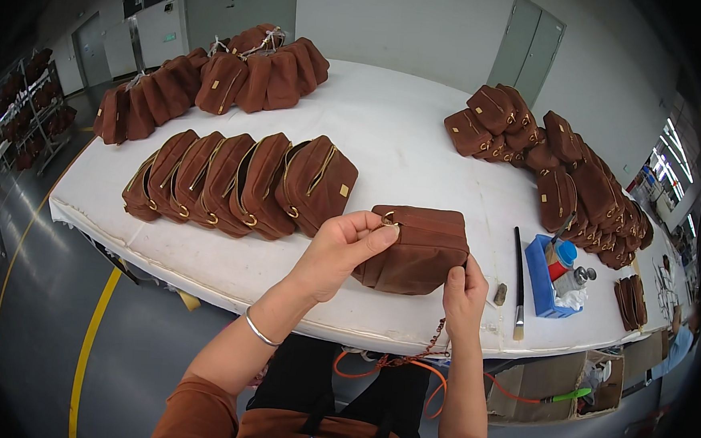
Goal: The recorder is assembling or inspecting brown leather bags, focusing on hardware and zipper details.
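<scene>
I see the person's left hand (334, 252) hold, with thumb and forefinger close together, a brown bag (416, 259) by its gold ring (389, 219); the right hand (465, 298) grips its right side. This bag is near the middle of the front edge of the table (408, 134), between similar bags (223, 181) and a long brush (519, 277)

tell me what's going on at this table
A person is holding a brown bag at the near side of a white table. The left hand has its fingers at the gold ring on one corner, while the right hand grips the opposite side. A row of similar bags stands to the left; a brush and blue tray lie to the right.
</scene>
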`<state>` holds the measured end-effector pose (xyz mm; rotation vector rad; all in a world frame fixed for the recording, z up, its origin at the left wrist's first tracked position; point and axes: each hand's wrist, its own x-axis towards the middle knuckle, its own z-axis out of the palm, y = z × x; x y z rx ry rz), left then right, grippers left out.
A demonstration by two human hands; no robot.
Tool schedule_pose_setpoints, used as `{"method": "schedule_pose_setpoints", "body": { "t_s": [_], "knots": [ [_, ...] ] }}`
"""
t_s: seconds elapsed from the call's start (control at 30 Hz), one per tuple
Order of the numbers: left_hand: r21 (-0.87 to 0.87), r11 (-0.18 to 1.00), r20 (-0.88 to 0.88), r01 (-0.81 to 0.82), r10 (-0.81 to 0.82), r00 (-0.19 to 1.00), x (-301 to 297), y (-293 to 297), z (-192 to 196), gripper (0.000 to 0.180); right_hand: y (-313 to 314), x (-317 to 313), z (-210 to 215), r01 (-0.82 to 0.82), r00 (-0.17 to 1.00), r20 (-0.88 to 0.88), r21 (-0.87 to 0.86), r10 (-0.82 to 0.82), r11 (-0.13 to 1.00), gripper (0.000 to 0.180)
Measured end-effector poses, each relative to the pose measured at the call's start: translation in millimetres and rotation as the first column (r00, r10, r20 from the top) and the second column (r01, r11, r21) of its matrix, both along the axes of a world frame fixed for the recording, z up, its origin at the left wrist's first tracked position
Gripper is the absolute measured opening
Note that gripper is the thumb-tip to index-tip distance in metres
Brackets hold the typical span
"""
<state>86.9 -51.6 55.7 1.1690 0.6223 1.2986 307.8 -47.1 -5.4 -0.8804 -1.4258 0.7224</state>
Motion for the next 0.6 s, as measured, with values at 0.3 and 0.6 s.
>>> {"method": "schedule_pose_setpoints", "body": {
  "t_s": [0.3,0.6],
  "knots": [
    [0.005,0.993,-0.09,-0.116,0.116,0.989,7.4,40.7,-47.9,0.041,21.5,7.8,-28.9,0.005,0.999,-0.031,-0.279,-0.014,0.96,0.043],
    [-0.229,0.963,-0.119,-0.142,0.117,0.986,12.6,41.5,-87.5,0.054,5.4,2.8,-29.7,0.046,0.996,-0.054,-0.434,-0.077,0.9,0.044]
  ]
}}
